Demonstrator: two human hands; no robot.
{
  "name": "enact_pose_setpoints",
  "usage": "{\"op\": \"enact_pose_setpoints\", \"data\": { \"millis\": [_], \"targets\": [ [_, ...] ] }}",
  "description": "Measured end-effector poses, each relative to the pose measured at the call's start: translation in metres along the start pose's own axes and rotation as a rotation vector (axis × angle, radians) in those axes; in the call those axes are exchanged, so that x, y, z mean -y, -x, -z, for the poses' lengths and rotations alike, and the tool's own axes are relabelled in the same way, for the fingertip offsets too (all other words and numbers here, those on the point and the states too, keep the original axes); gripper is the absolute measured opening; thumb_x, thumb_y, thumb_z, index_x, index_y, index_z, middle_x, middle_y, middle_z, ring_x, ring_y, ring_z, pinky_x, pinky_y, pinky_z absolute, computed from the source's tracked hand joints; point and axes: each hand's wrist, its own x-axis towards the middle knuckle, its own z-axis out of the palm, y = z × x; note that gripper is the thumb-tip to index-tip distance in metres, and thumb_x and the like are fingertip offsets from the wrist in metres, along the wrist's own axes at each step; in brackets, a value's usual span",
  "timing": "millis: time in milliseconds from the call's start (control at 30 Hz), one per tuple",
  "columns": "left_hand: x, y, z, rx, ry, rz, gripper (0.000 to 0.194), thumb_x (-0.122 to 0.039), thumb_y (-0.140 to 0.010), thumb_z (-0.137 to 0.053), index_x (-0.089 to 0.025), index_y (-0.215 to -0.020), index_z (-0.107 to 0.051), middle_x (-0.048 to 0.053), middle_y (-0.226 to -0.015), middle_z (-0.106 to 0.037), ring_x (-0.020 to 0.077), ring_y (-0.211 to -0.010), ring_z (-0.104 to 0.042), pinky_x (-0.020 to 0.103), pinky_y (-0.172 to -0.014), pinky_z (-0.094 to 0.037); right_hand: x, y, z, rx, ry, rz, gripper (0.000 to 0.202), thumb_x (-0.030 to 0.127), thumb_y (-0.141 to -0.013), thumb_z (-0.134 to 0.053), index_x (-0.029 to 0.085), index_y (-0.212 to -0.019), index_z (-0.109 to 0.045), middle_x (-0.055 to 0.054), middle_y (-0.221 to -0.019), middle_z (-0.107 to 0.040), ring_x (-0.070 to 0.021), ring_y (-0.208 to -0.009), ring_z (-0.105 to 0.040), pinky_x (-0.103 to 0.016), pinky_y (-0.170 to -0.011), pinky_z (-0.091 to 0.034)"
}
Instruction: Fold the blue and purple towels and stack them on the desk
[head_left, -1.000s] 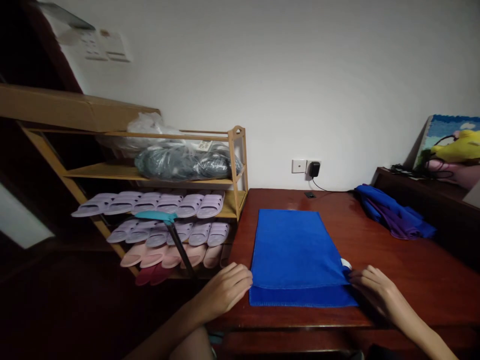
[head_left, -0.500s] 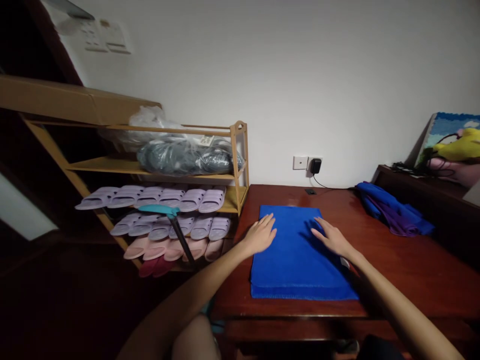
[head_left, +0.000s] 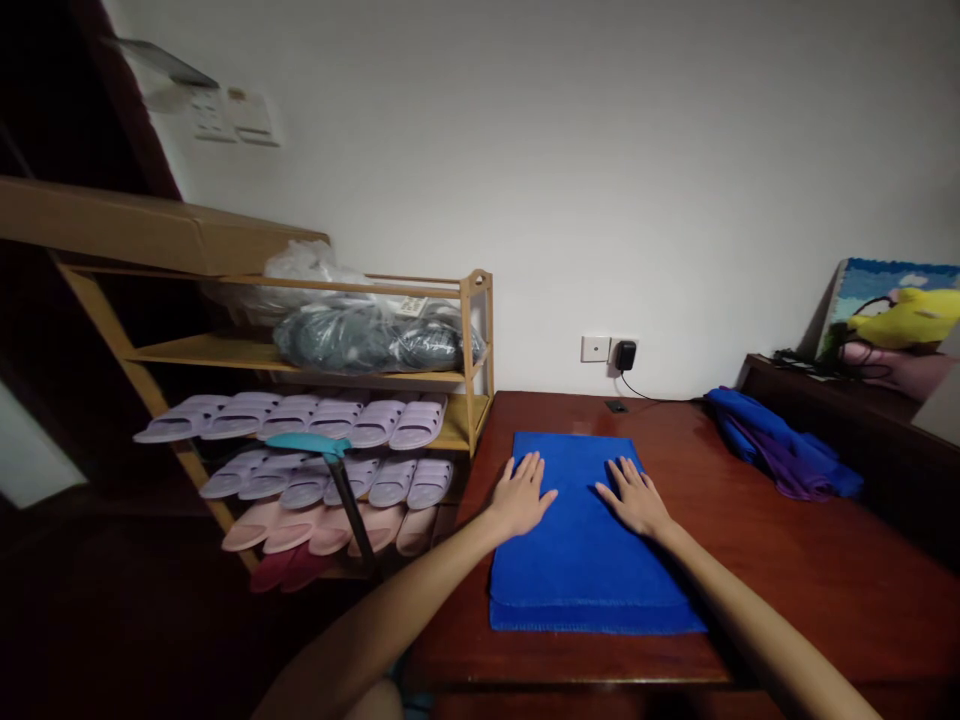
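A folded blue cloth [head_left: 585, 570] lies flat on the reddish-brown wooden table [head_left: 787, 580], its stitched edges showing at the near side. My left hand [head_left: 521, 497] rests palm down on the cloth's left part, fingers outstretched. On the right part, my right hand [head_left: 636, 500] lies palm down with its fingers spread. Neither hand grips anything. Farther right on the table is a crumpled heap of blue and purple cloth [head_left: 784, 445].
Left of the table stands a wooden shoe rack [head_left: 480, 370] with lilac slippers [head_left: 352, 415], pink slippers [head_left: 330, 530] and plastic-wrapped bundles [head_left: 375, 335]. A teal-topped black handle [head_left: 311, 445] rises before it. A black plug [head_left: 625, 354] sits in the wall socket.
My right hand has moved left and come down flat onto the cloth. My left hand stays on the left part. The whole view has tilted slightly upward.
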Motion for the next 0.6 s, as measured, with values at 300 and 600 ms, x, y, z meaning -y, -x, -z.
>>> {"op": "enact_pose_setpoints", "data": {
  "millis": [300,600],
  "targets": [
    [-0.023,0.066,0.000,0.045,0.089,-0.163,0.072,-0.063,-0.093,-0.019,-0.016,-0.148,-0.024,0.008,-0.154,-0.019,0.0249,-0.142,-0.011,0.048,-0.114,-0.012,0.008,0.079,-0.008,-0.048,0.004,0.207,0.077,0.071,-0.087,-0.022,0.024,-0.148,-0.023,-0.006,-0.154,-0.014,-0.0221,-0.142,-0.007,-0.044,-0.115,-0.013],
    [-0.013,0.084,-0.001,0.062,0.088,-0.205,0.067,-0.062,-0.093,-0.022,-0.025,-0.149,-0.019,0.005,-0.155,-0.014,0.0245,-0.142,-0.010,0.049,-0.114,-0.012,0.001,0.102,-0.014,-0.061,0.015,0.184,0.074,0.071,-0.086,-0.024,0.030,-0.148,-0.021,-0.002,-0.154,-0.010,-0.0242,-0.142,-0.004,-0.045,-0.114,-0.015]
  ]
}}
